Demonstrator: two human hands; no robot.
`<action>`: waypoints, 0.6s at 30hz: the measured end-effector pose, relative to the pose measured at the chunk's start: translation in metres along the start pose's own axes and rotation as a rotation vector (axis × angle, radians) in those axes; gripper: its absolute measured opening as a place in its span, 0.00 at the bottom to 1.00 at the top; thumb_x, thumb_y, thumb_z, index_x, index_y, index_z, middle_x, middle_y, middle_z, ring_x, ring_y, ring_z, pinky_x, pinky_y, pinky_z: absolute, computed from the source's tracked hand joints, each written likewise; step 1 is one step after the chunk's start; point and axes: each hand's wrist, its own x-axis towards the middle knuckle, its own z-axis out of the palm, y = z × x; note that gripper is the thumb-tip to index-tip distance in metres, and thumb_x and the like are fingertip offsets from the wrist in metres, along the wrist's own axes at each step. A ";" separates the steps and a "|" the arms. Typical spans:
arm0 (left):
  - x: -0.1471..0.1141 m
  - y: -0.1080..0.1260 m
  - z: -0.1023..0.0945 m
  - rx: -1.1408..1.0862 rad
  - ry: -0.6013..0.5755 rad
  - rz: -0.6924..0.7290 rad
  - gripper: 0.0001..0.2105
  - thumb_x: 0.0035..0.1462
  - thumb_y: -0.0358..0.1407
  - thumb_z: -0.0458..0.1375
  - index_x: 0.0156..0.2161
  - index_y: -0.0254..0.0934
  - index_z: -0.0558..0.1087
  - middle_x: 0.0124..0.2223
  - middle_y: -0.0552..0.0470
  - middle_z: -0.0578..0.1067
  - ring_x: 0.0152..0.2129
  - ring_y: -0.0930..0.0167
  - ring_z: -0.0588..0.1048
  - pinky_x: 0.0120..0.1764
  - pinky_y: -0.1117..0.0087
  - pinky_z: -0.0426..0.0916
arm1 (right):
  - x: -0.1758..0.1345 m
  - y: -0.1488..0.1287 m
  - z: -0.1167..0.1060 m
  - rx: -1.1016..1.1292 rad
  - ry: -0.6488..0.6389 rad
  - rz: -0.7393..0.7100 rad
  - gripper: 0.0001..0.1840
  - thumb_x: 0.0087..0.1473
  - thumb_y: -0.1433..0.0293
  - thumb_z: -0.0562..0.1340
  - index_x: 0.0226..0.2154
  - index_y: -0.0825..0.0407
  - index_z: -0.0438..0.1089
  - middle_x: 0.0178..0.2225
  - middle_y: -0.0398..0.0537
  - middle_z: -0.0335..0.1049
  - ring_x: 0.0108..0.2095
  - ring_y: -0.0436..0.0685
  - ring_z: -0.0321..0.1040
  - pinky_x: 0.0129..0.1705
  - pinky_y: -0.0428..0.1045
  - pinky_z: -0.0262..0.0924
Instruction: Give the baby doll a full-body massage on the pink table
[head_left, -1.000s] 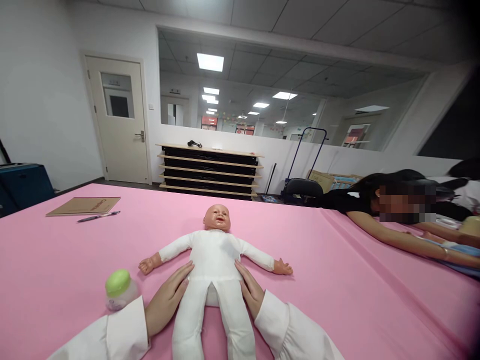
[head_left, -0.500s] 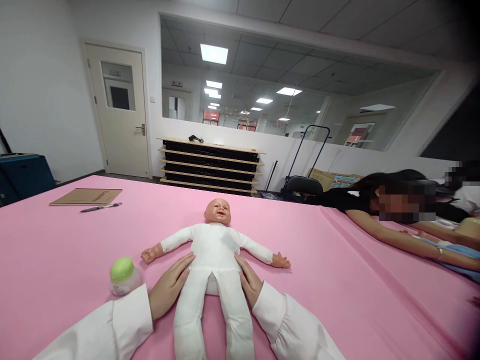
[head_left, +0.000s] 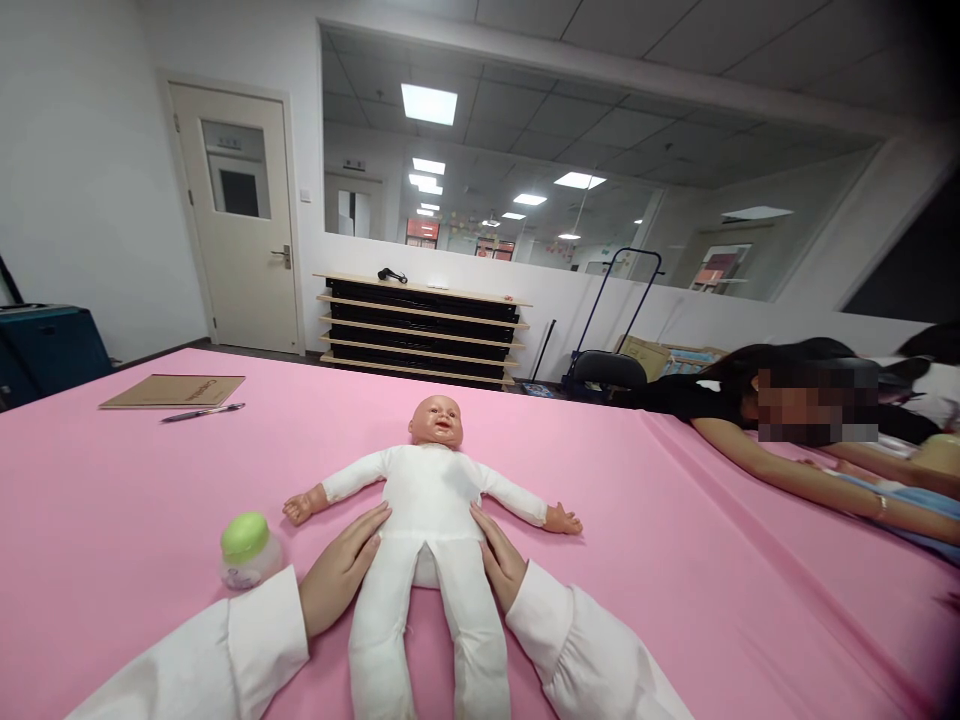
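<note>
- White fabric makes up the torso and limbs of the baby doll with a glossy brown plastic head (head_left: 431,500), which lies face up between our hands on a smooth pink cloth (head_left: 637,600), arms spread, head pointing away from us.
- We judge it fairly light, its body soft and probably stuffed, so it should give under the fingers and sag if held at one point.
- The glossy head (head_left: 435,425) looks stiffer and more slippery, perhaps the weightier end; nothing about it seems fragile.
- For a hold, we would favour the waist, one palm per flank, with support behind the neck for any lift.
- Our bare left hand (head_left: 343,568) rests along the doll's waist and hip on our left, fingers straight, close together and slanting inward; our bare right hand (head_left: 501,558) mirrors it on the other flank.
- Neither hand is clenched: both lie flat in contact without grasping, though how firmly they press we cannot tell.
- Our forearms, in loose white sleeves (head_left: 266,620), slant in from either side of the doll's legs.
- Left of the doll, near our sleeve, stands a squat translucent jar with a lime-green lid (head_left: 247,550).
</note>
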 end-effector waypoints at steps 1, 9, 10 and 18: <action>0.000 0.000 0.000 -0.004 0.004 0.003 0.21 0.60 0.44 0.43 0.56 0.42 0.62 0.60 0.53 0.59 0.58 0.68 0.56 0.60 0.59 0.50 | 0.000 0.001 0.000 -0.001 0.003 0.003 0.28 0.51 0.51 0.53 0.53 0.41 0.61 0.56 0.43 0.57 0.58 0.59 0.51 0.62 0.56 0.45; 0.000 0.001 0.000 -0.014 -0.010 -0.010 0.21 0.60 0.44 0.43 0.56 0.41 0.61 0.60 0.53 0.59 0.58 0.68 0.56 0.60 0.60 0.49 | -0.001 0.006 0.001 -0.008 0.003 0.032 0.29 0.51 0.51 0.53 0.54 0.41 0.60 0.57 0.43 0.56 0.59 0.59 0.50 0.62 0.56 0.44; 0.000 0.001 0.000 -0.014 -0.009 -0.009 0.21 0.60 0.44 0.43 0.56 0.41 0.61 0.60 0.53 0.59 0.58 0.68 0.56 0.60 0.60 0.49 | -0.002 0.006 0.001 -0.009 0.003 0.036 0.28 0.51 0.51 0.52 0.54 0.41 0.60 0.57 0.43 0.56 0.59 0.59 0.50 0.62 0.56 0.44; 0.000 0.001 -0.001 0.012 -0.023 -0.007 0.22 0.60 0.44 0.41 0.57 0.40 0.60 0.61 0.53 0.58 0.58 0.69 0.55 0.60 0.61 0.49 | -0.003 0.001 0.000 -0.009 -0.002 0.049 0.29 0.51 0.51 0.53 0.54 0.42 0.60 0.57 0.44 0.56 0.59 0.59 0.49 0.62 0.55 0.45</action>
